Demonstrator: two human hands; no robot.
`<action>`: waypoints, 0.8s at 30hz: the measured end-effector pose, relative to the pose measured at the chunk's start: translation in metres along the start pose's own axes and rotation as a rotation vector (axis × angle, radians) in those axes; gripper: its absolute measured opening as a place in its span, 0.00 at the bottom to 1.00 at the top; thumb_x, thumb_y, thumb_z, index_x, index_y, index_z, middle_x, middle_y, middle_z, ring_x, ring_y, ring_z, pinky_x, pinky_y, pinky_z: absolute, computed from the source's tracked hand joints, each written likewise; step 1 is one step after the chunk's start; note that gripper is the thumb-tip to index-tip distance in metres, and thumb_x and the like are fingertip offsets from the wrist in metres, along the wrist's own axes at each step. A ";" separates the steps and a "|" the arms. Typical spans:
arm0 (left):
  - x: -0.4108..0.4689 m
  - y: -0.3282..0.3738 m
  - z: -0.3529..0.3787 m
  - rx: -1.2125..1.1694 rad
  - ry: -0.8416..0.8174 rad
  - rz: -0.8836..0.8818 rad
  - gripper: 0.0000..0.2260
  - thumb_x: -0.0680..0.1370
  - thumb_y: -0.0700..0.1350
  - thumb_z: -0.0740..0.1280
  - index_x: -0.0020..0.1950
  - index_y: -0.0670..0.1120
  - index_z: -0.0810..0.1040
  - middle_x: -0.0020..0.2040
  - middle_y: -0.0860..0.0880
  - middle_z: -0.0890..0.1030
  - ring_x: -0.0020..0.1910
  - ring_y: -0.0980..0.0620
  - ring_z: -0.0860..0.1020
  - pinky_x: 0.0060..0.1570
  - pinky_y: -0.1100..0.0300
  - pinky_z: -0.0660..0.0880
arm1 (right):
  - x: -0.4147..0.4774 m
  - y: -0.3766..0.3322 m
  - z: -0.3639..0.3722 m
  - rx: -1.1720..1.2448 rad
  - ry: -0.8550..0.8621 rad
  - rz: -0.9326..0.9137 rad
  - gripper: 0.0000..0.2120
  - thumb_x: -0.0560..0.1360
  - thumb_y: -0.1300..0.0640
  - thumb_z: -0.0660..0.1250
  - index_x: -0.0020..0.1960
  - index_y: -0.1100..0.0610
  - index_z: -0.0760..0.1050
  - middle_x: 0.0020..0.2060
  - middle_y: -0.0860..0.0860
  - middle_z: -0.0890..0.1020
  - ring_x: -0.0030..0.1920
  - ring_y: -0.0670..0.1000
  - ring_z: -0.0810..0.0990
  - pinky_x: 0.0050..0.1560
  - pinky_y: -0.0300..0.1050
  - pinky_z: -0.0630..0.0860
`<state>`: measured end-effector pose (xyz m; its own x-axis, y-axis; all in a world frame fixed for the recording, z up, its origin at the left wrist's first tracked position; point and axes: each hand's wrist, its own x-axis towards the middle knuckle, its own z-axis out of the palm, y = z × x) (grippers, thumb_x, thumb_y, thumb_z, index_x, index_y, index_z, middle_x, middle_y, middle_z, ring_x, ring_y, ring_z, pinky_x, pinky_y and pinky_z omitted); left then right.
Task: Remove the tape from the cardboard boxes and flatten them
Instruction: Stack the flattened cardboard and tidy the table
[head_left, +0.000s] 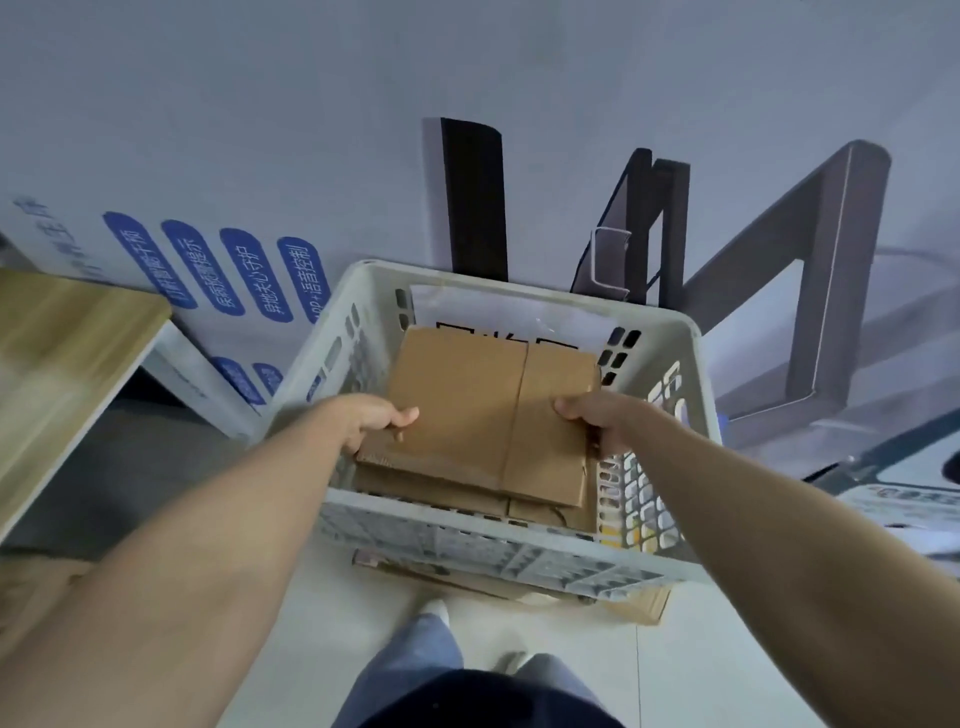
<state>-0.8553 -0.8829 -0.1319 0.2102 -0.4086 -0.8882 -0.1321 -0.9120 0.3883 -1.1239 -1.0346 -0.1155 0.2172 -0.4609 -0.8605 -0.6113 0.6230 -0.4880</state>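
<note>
A flattened cardboard box (483, 410), plain brown with one fold crease running down its middle, is held level inside a white plastic crate (415, 506). The left hand (371, 418) grips its left edge, thumb on top and fingers curled underneath. The right hand (597, 421) grips the right edge the same way. No tape shows on the upper face; the underside is hidden.

Directly beneath it lie more flattened cardboard pieces (447, 491), stacked on the crate's bottom. A white printed sheet (519, 312) stands against the crate's far wall, behind the cardboard.

This looks like the stowing end of one round: a box already flat, being set onto the stack or lifted from it; one picture cannot say which. If it is being set down, the next move calls for lowering it square onto the pile and releasing both edges together, so that it does not catch on the crate's slotted walls.

The crate rests on another sheet of cardboard (644, 605) on a pale floor. To the left is a wooden tabletop (62, 343), and beyond it a white panel with blue labels (208, 270) leans at the wall. To the right stands a dark metal frame (831, 249). The person's legs (415, 660) show at the bottom edge.
</note>
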 end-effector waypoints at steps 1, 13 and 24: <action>0.007 0.001 -0.001 0.023 0.004 0.000 0.19 0.76 0.55 0.66 0.44 0.38 0.78 0.75 0.43 0.61 0.75 0.43 0.57 0.72 0.43 0.55 | 0.005 0.003 0.005 0.003 0.019 0.023 0.20 0.74 0.55 0.70 0.62 0.59 0.68 0.58 0.56 0.76 0.57 0.57 0.74 0.61 0.57 0.71; 0.094 0.005 -0.004 0.234 0.008 -0.034 0.22 0.78 0.50 0.66 0.65 0.35 0.71 0.76 0.41 0.58 0.74 0.42 0.58 0.69 0.47 0.59 | 0.089 0.034 0.045 0.202 0.194 0.082 0.24 0.75 0.54 0.68 0.67 0.61 0.67 0.63 0.58 0.73 0.62 0.59 0.72 0.65 0.57 0.69; 0.133 0.011 0.002 -0.138 0.098 0.003 0.19 0.77 0.34 0.66 0.67 0.35 0.69 0.62 0.37 0.75 0.60 0.39 0.74 0.62 0.45 0.72 | 0.132 0.029 0.055 0.170 0.331 0.001 0.22 0.74 0.61 0.69 0.66 0.67 0.70 0.60 0.61 0.76 0.59 0.58 0.75 0.60 0.50 0.74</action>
<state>-0.8307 -0.9477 -0.2465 0.3042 -0.4068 -0.8614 -0.0001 -0.9042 0.4270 -1.0712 -1.0430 -0.2507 -0.0583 -0.6222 -0.7807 -0.4699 0.7071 -0.5284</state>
